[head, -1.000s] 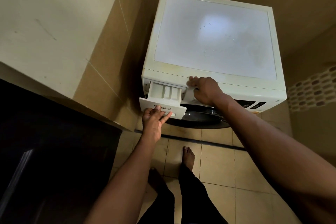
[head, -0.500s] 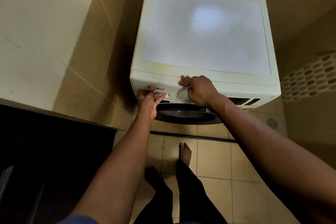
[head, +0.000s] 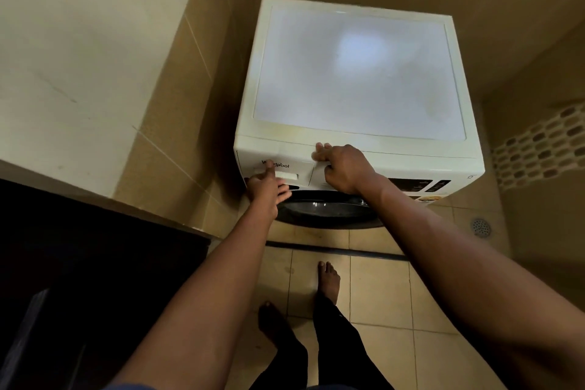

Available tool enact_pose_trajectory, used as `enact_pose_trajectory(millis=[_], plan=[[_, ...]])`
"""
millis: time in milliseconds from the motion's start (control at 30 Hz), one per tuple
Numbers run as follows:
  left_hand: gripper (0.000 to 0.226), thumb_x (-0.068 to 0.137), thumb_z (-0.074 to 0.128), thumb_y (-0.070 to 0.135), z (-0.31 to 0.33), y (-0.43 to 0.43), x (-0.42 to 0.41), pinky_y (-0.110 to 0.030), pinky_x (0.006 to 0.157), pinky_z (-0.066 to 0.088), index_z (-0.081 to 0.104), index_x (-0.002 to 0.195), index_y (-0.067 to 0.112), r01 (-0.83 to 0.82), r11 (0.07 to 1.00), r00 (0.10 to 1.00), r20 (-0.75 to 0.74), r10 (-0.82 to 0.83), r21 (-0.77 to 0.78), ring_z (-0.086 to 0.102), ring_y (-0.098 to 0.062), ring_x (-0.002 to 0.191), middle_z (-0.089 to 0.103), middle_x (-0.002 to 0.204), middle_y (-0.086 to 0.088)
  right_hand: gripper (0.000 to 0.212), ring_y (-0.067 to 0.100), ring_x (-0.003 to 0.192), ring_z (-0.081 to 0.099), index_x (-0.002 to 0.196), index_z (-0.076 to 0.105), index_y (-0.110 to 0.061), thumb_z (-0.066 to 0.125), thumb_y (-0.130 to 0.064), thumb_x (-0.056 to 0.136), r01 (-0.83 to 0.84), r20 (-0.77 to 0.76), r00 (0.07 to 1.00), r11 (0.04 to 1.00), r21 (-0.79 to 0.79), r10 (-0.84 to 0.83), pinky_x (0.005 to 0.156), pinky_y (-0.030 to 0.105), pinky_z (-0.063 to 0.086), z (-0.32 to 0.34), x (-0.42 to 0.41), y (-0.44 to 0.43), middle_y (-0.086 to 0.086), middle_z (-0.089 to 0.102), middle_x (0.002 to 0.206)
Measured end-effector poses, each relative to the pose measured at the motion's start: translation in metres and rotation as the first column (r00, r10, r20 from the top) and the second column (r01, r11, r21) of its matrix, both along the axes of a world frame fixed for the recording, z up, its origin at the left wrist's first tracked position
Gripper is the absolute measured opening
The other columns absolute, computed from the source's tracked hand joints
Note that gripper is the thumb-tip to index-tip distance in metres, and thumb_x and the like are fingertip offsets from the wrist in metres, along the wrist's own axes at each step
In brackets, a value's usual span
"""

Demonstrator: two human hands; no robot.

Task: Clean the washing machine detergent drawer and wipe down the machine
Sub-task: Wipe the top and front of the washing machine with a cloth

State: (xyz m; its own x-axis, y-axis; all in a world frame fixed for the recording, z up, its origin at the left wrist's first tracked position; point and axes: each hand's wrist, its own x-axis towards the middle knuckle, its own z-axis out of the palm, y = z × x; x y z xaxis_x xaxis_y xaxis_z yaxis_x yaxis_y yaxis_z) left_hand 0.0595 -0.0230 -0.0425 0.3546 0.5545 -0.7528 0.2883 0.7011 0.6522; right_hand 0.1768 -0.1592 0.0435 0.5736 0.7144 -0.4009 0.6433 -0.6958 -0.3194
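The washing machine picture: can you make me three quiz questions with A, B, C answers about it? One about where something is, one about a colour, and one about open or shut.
1. Where is the left hand?
A. on the soap drawer front
B. flat on top of the machine
C. on the floor

2. What colour is the washing machine?
A. red
B. white
C. blue

3. Is the soap drawer open?
A. pulled far out
B. taken off
C. pushed in

Answers:
1. A, its fingers touch the drawer front beside the printed name.
2. B, the top and front panel are white.
3. C, the drawer front sits level with the panel, while the right hand rests beside it.
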Motion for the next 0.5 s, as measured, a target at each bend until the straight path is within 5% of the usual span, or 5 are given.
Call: enact_pose_trajectory(millis=[100,200,267,367,500], plan=[[0.044,0.105,0.053,0.046,0.021,-0.006,-0.010,-0.052,0.085,0.062,0.062,0.117,0.005,0.355,0.919,0.921,-0.234,-0.312,0.171,0.072,-0.032,0.093,0.073,0.104,-0.014,0.062,0.032,0.140,0.046,0.152,0.044,-0.016,0.053,-0.008,0.091,0.000,-0.008,1.000,1.000,-0.022,0.000,0.113,0.041,0.040,0.010,-0.010,-0.003,0.009,0.040,0.161],[0.028,0.103,0.056,0.039,0.042,-0.006,-0.017,-0.045,0.089,0.059,0.069,0.108,0.015,0.738,0.501,0.675,-0.516,-0.528,0.452,0.068,-0.030,0.098,0.072,0.105,-0.008,0.067,0.028,0.155,0.023,0.154,0.038,-0.015,0.056,-0.008,0.090,-0.066,0.025,0.997,0.997,-0.035,0.067,0.124,0.046,0.027,0.016,-0.023,-0.014,0.008,0.017,0.171],[0.015,0.101,0.058,0.034,0.060,-0.009,-0.020,-0.037,0.082,0.056,0.065,0.098,0.020,0.799,0.241,0.578,-0.592,-0.562,0.551,0.066,-0.025,0.094,0.070,0.099,-0.002,0.069,0.027,0.158,0.014,0.156,0.035,-0.016,0.056,-0.010,0.090,-0.035,0.053,0.998,0.999,-0.019,0.036,0.128,0.048,0.018,0.018,-0.034,-0.028,0.008,0.013,0.172],[0.006,0.098,0.058,0.023,0.086,-0.014,-0.020,-0.035,0.076,0.051,0.062,0.098,0.019,0.770,-0.017,0.520,-0.642,-0.564,0.638,0.063,-0.025,0.092,0.067,0.097,-0.002,0.069,0.030,0.158,0.016,0.157,0.034,-0.018,0.056,-0.014,0.092,0.091,0.034,0.995,0.995,0.038,-0.093,0.127,0.047,0.020,0.025,-0.046,-0.057,0.012,0.014,0.171],[0.020,0.099,0.056,0.021,0.116,-0.031,-0.010,-0.039,0.086,0.051,0.062,0.116,0.014,0.728,-0.210,0.453,-0.688,-0.567,0.652,0.060,-0.031,0.103,0.065,0.109,-0.010,0.066,0.033,0.154,0.027,0.157,0.036,-0.018,0.058,-0.020,0.094,0.243,0.034,0.969,0.969,0.034,-0.244,0.123,0.046,0.029,0.043,-0.049,-0.103,0.015,0.016,0.171]])
